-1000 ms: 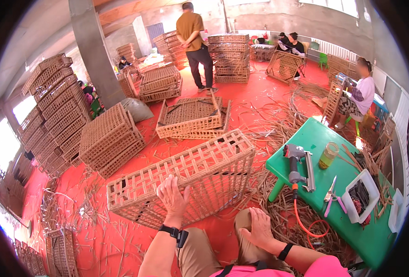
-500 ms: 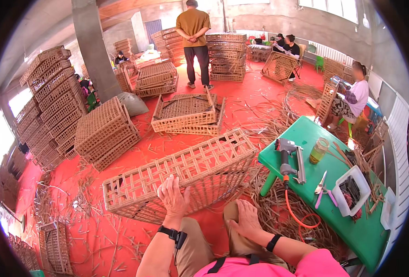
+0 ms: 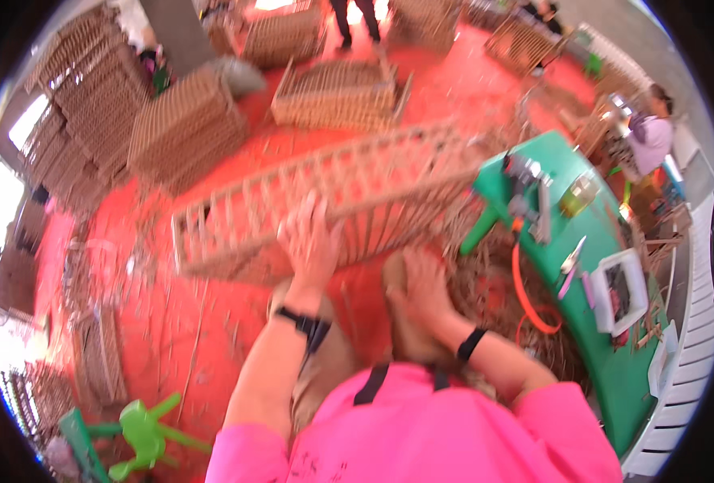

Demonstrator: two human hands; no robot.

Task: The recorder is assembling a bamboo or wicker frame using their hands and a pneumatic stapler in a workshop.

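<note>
Across the floor before me a long woven rattan basket lies on its side, its latticed face up. My left hand rests on its near edge, fingers stretched over the slats and thumb apart. On my right knee lies my right hand, flat and holding nothing. To the right, a green table bears a nail gun with an orange hose, a jar of yellowish liquid, pink-handled scissors and a white plastic tub with dark bits in it. Motion blurs much of the picture.
Tall stacks of woven baskets stand at the left; more baskets lie ahead. Cane scraps litter the red floor. Green stools show at the lower left. A seated person works at the far right; another person stands ahead.
The view has tilted downward, so the basket and table sit higher and green stools show at lower left. My left hand is still on the basket, my right on my knee.
</note>
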